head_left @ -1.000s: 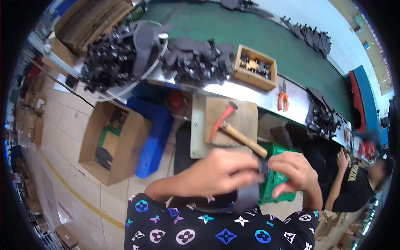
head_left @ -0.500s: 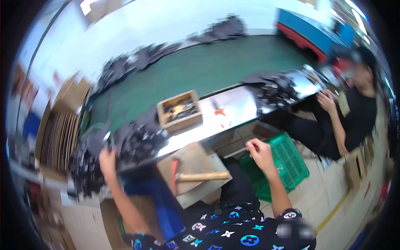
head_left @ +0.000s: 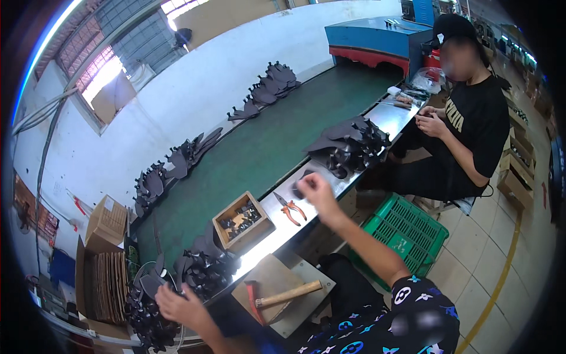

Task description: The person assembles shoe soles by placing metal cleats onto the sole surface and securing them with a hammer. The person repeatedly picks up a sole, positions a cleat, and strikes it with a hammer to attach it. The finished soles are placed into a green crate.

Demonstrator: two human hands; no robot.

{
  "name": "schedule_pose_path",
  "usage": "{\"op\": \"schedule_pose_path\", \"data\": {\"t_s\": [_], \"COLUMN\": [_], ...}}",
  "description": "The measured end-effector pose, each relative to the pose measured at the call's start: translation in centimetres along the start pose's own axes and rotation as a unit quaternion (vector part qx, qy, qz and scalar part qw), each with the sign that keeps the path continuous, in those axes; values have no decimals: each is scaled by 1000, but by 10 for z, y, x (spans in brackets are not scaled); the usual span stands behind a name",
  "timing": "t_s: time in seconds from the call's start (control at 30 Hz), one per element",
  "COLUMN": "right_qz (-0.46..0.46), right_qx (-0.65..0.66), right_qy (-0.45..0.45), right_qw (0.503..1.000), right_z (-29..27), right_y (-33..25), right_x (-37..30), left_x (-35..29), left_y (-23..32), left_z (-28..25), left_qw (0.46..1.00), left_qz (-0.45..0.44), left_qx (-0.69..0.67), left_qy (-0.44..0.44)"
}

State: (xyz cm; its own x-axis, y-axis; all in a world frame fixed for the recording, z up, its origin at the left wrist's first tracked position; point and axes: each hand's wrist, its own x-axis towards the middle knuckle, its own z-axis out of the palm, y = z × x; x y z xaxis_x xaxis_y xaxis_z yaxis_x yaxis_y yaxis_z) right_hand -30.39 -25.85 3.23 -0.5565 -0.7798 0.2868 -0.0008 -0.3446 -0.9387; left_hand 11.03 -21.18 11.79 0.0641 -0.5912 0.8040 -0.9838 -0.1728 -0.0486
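My left hand [head_left: 184,308] is open, fingers spread, at the near edge of a heap of dark grey, sole-shaped pieces with glossy black parts [head_left: 150,321]. Over the metal strip of the bench, my right hand [head_left: 320,197] is slightly blurred with its fingers curled together. A small dark piece [head_left: 299,186] shows right at its fingertips; whether they grip it I cannot make out. Left of that hand lie orange-handled pliers [head_left: 290,211], jaws pointing away. A wooden box [head_left: 240,243] holds small black and tan parts. Nearer me, a hammer [head_left: 283,295] with a red head rests on a block.
The green conveyor belt [head_left: 259,153] carries rows of dark pieces along its far side. Another heap of pieces [head_left: 354,147] sits toward the seated co-worker [head_left: 471,118] at right. A green crate [head_left: 407,233] stands on the floor. Cartons [head_left: 100,283] stand at the left.
The view has swung, showing more wall on the left. My right hand has reached forward from above the crate to the metal strip. My left hand's fingers are now spread beside the heap.
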Motion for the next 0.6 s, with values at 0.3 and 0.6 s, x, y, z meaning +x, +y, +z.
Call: {"op": "schedule_pose_path", "data": {"t_s": [0.3, 0.6], "right_qz": [-131, -100], "right_qx": [39, -372], "right_qy": [-346, -306], "right_qw": [928, 870], "right_z": [96, -25], "right_y": [-98, 6], "right_x": [-145, -214], "left_x": [-31, -66], "left_y": [84, 61], "left_z": [-45, -56], "left_qw": [771, 621], "left_qz": [-115, -282], "left_qx": [-612, -701], "left_qy": [-130, -208]}}
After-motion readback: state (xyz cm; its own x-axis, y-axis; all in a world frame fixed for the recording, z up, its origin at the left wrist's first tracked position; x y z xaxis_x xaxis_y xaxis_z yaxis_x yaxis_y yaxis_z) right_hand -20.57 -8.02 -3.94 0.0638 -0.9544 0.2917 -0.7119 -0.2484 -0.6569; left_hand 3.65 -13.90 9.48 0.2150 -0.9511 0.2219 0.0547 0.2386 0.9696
